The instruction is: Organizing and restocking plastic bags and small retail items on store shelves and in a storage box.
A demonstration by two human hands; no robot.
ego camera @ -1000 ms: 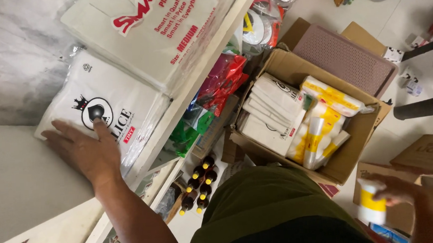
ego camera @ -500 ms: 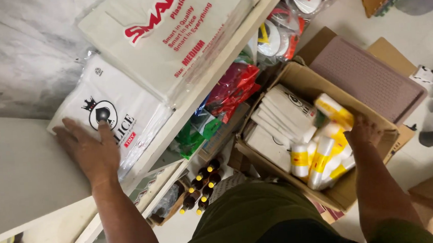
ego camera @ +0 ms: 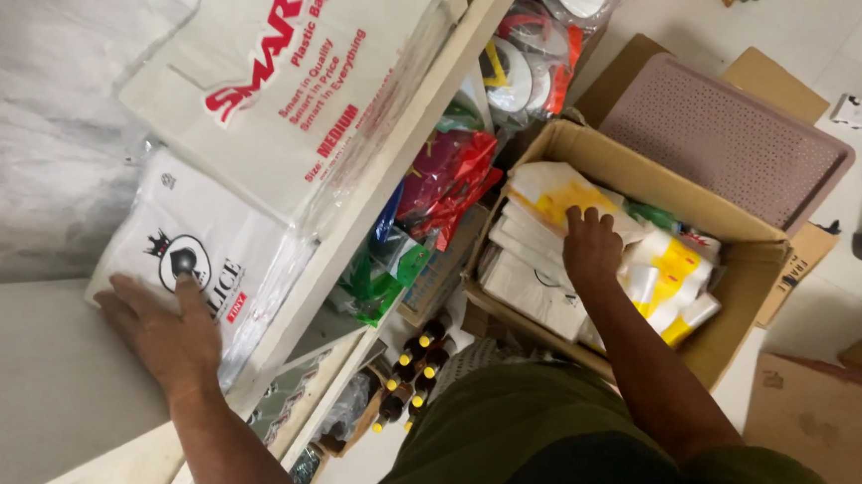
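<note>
Flat white plastic bag pack with black crest (ego camera: 188, 262) on shelf, under left hand (ego camera: 162, 333). Larger white pack with red lettering (ego camera: 292, 91) beside it. Open brown cardboard box (ego camera: 740, 243) holds white-and-yellow packets (ego camera: 668, 282); right hand (ego camera: 591, 247) on them.

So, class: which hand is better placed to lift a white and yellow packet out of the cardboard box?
Right hand: it is already inside the cardboard box, on the packets. Left hand rests on a white bag on the shelf.

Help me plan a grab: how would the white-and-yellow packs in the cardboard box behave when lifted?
The packs look like soft plastic-wrapped rolls, so probably light and squashy. Their glossy film may be slippery. Loosely heaped under the right hand in the box, neighbours may shift.
</note>
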